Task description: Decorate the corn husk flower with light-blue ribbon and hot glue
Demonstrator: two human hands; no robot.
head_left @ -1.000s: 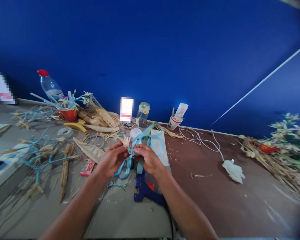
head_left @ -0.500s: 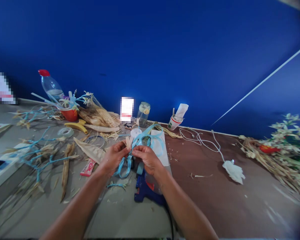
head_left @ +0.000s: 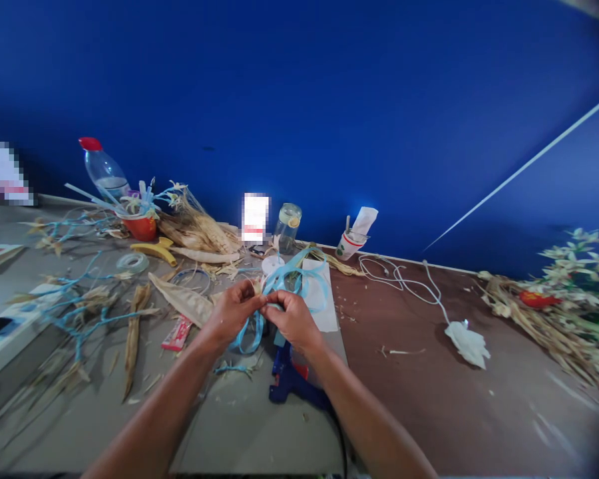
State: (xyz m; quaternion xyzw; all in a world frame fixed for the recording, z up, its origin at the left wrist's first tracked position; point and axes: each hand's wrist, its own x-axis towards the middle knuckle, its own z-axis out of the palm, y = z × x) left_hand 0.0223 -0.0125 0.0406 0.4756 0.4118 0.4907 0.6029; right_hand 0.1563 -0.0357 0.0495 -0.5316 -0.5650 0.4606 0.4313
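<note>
Light-blue ribbon [head_left: 274,282], thin, translucent, loosely looped, pale husk piece [head_left: 256,286], mostly hidden

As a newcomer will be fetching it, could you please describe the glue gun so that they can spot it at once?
On the grey tabletop, find the right hand near the middle; just below it in the picture lies the glue gun. Its dark blue body and black cord set it apart from the pale blue ribbon beyond it.

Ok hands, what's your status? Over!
Left grip pinching pale husk flower, mostly hidden; right grip on light-blue ribbon. Ribbon looped above and below. Dark-blue glue gun lies nearby, partly hidden by right forearm.
</note>
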